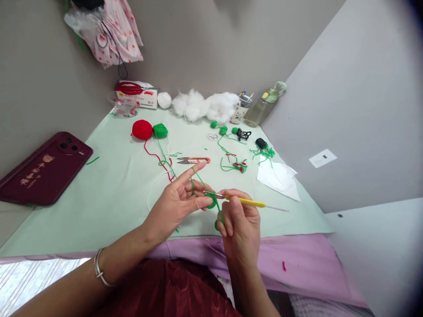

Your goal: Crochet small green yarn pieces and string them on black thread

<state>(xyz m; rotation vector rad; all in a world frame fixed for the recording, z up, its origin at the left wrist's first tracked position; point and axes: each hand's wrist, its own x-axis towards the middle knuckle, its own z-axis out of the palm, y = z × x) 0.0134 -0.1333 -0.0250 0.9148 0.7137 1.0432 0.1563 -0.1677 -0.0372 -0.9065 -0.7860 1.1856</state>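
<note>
Between the thumb and fingers of my left hand is a small green crochet piece. Its index finger is stretched out, with green yarn running over it down to the work. My right hand grips a crochet hook by its yellow handle, and the metal tip lies at the top of the green piece. A green strand passes down to the right fingers, where another bit of green crochet shows partly behind them. Just beyond the left fingertip lie orange-handled thread snips.
Red and green yarn balls lie back left, a phone at far left. White stuffing, a cup of pens and a water bottle line the back. Small green crochet pieces and white paper lie right.
</note>
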